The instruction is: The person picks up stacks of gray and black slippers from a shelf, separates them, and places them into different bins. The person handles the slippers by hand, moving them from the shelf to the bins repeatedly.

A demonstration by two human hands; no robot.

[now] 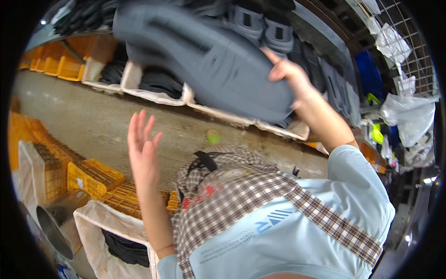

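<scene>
A long grey shoe sole (232,74), smeared by motion, stretches across the upper middle of the head view. My right hand (297,81) grips its right end, the thumb lying on the upper face and the other fingers mostly hidden behind it. Another grey edge shows along its lower left side; whether that is a second sole I cannot tell. My left hand (144,151) is raised below the sole's left part, apart from it, fingers spread and palm bare. Behind the held piece, more grey soles or shoes (278,35) lie in a row on a bench.
White-lined crates (155,96) of dark pieces stand under the bench, beside orange crates (72,60). At lower left are more orange crates (95,179), a metal drum (55,228) and a white-lined crate (88,223) of dark pieces. Plastic bags (409,116) hang from a wire rack at right.
</scene>
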